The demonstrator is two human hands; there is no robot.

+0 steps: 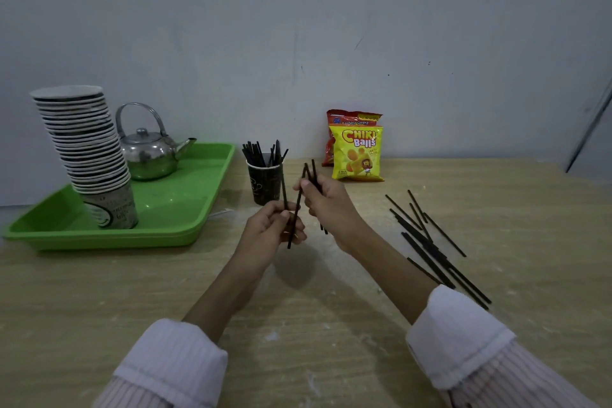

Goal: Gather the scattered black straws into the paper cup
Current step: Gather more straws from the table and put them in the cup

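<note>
Shiny metal kettle (147, 152), glossy green plastic tray (185, 209), matt wood-grain table (298, 325), paper cup (265, 184).

left hand (270, 225) and right hand (326, 205) close together, forearms outstretched, fingers (308, 190) curled pinching black straws (297, 209).

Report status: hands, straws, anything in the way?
Left hand, right hand each grip black straws. Paper cup holds a bunch; loose straws lie at right. Nothing blocks cup.

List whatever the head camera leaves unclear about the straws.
Head view throughout.
Count of held straws: hidden by left hand and right hand.
Count of cup straws in paper cup: bunched, too small.
Ends of loose straws: overlapping, some behind right sleeve.
Most of red bag: behind yellow bag.
</note>
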